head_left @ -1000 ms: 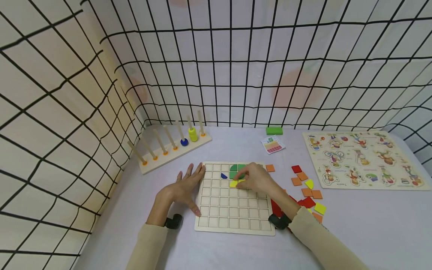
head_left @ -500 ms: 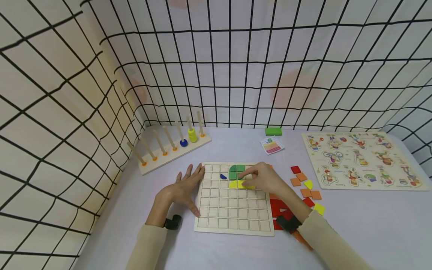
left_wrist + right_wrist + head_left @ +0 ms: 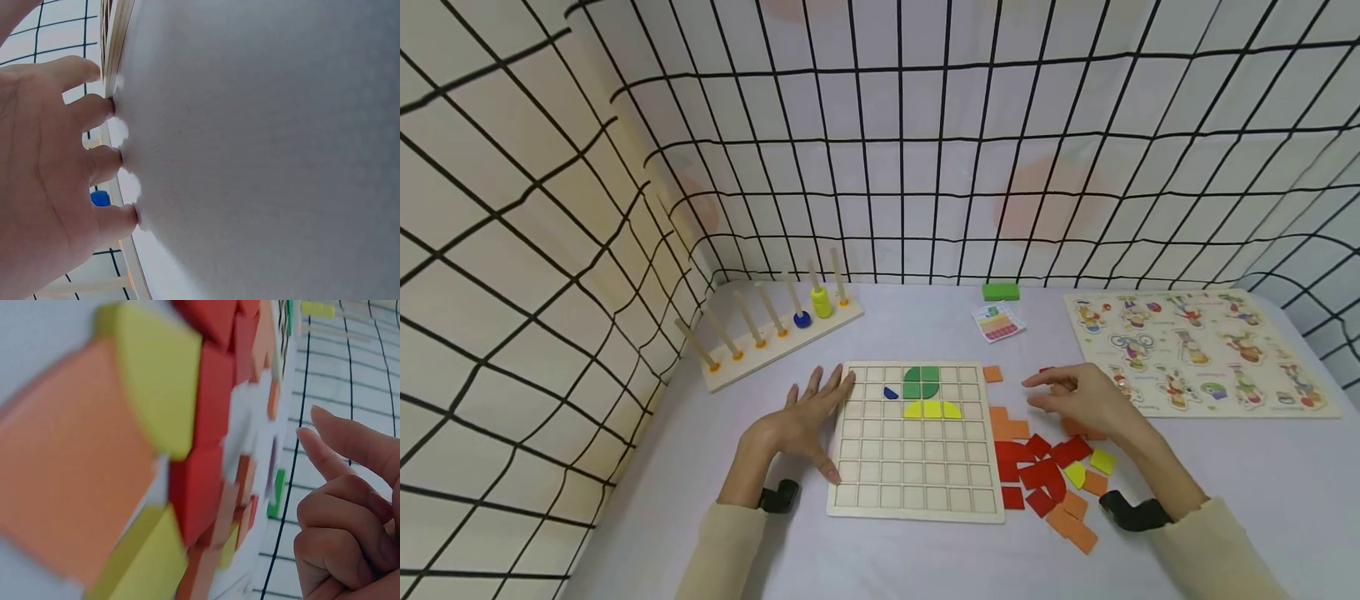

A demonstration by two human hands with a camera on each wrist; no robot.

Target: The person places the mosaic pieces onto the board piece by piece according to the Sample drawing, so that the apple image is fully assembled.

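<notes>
A wooden grid board (image 3: 887,467) lies flat on the table. On it sit green tiles (image 3: 921,382), a small blue piece (image 3: 890,392) and a row of yellow tiles (image 3: 932,409) with rounded ends. My left hand (image 3: 805,421) is spread along the board's left edge, thumb at the lower edge; in the left wrist view its fingertips reach the tabletop. Right of the board, my right hand (image 3: 1086,400) hovers above the loose tiles, index finger and thumb apart with nothing between them. Its other fingers are curled in the right wrist view.
Loose red tiles (image 3: 1037,475), orange tiles (image 3: 1071,529) and yellow tiles (image 3: 1102,461) are scattered right of the board. Behind stand a peg stand (image 3: 782,342), a printed card (image 3: 998,322) and a green block (image 3: 1001,292). A picture puzzle board (image 3: 1202,354) lies at right.
My right hand has left the yellow row on the board and moved right, over the loose tiles. The full yellow row now shows. My left hand stays at the board's edge.
</notes>
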